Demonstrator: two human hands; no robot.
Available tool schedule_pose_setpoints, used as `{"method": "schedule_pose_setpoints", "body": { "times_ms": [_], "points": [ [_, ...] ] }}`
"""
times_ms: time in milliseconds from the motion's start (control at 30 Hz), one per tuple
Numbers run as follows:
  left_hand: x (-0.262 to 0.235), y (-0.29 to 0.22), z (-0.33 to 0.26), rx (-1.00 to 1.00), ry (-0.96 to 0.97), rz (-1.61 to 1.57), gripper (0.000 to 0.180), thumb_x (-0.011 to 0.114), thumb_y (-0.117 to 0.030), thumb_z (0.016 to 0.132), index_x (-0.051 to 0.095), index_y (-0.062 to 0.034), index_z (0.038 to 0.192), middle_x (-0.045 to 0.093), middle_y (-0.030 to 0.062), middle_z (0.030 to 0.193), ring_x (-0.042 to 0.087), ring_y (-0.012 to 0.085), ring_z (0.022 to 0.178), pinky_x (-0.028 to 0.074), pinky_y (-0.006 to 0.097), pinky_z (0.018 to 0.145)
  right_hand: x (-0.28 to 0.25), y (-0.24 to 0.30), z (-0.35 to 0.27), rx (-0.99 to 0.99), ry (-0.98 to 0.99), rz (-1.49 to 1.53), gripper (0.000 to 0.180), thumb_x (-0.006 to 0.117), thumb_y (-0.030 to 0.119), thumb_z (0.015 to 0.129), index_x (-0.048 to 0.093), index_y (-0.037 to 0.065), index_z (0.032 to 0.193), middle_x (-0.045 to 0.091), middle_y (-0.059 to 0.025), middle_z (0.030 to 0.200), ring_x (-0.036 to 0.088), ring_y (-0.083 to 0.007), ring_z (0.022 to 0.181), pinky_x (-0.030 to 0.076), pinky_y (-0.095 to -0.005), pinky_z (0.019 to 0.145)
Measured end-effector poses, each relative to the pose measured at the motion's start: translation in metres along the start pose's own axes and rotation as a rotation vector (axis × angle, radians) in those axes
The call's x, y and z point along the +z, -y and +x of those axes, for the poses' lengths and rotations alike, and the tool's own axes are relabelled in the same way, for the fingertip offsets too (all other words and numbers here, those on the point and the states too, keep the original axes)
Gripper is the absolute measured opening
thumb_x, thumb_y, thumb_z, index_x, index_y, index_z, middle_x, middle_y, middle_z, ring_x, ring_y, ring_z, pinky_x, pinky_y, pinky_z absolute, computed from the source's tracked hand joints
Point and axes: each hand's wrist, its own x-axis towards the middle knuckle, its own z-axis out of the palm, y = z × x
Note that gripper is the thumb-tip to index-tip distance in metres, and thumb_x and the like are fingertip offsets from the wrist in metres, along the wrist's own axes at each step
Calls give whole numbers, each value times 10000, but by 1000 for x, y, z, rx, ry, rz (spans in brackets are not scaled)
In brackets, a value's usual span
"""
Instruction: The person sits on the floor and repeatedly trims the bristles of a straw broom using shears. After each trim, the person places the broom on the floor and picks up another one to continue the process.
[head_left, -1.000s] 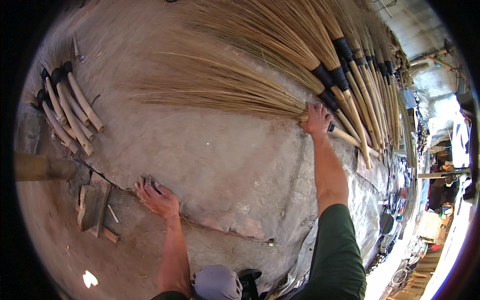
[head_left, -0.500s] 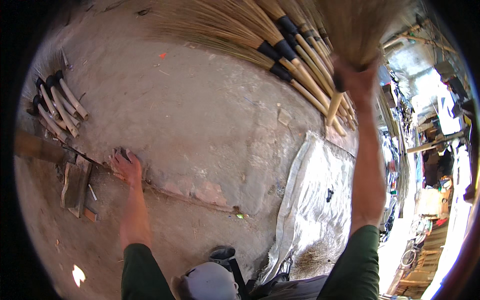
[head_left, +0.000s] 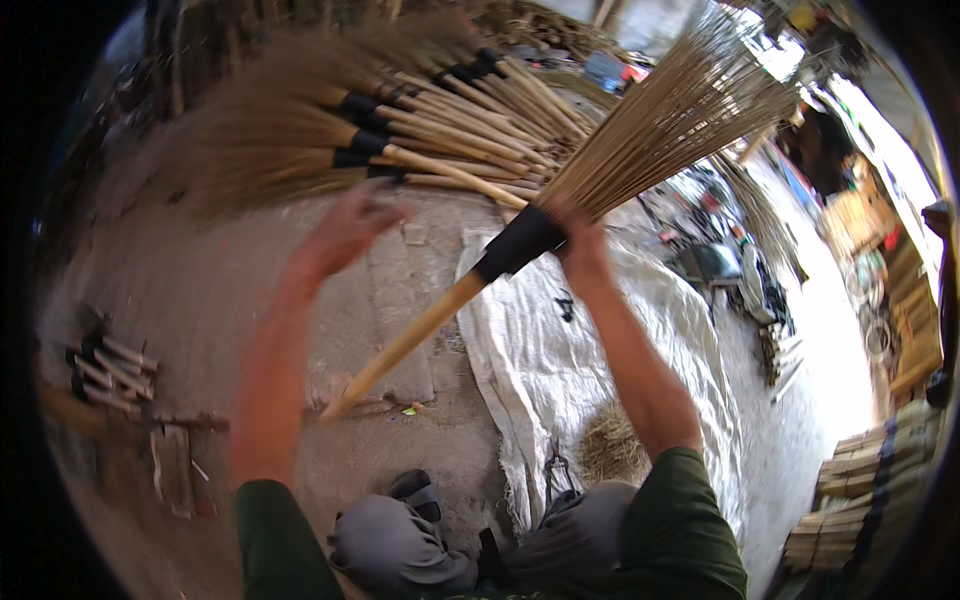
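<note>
In my right hand (head_left: 583, 250) is a stiff-bristled broom (head_left: 525, 240), gripped at the base of its bristles, just beyond a black binding. The bristles fan out to the upper right. Its pale wooden handle slants down to the lower left, the end hanging free over the ground. My left hand (head_left: 350, 232) is raised left of the broom, apart from it, blurred by motion, its fingers loosely apart with nothing seen in them. Behind it lies a pile of similar brooms (head_left: 450, 140), with black bindings and handles pointing right.
A white woven sheet (head_left: 520, 350) covers the ground at the right, with a clump of dry fibres (head_left: 612, 445) on it. Short-handled brushes (head_left: 110, 370) lie at the far left, near wood pieces (head_left: 173, 470). Bundled wooden pieces (head_left: 845, 490) stand at the lower right.
My view has turned right. My right hand has brought the broom down and inward, now slanting before me. My left hand has lifted off the slab's edge and moved up and right.
</note>
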Motion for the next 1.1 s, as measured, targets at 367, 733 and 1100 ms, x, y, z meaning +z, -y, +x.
{"method": "schedule_pose_setpoints", "body": {
  "times_ms": [367,733,1100],
  "points": [
    [332,-85,75,-147,640,-190,1016,864,-539,750,459,5,1506,609,181,1401,598,252,1268,453,371,1090,-133,-35,-204,716,-119,244,1131,867,460,810,79,152,1560,482,-153,1477,511,-378,1347,479,-591,1012],
    [428,-129,55,-56,647,167,1571,880,-693,604,-74,51,1607,534,313,1439,577,362,1313,423,373,1145,-171,-48,-228,404,-68,561,752,844,225,856,405,47,1439,596,-85,1287,610,-233,1194,513,-422,1023],
    [470,-88,2,-161,832,730,513,706,-145,736,619,78,1189,696,290,1173,686,425,1111,577,458,912,-219,-76,-294,690,474,-28,686,706,382,966,454,66,1520,617,-141,1384,589,-268,1271,475,-419,1054]
  ]
}}
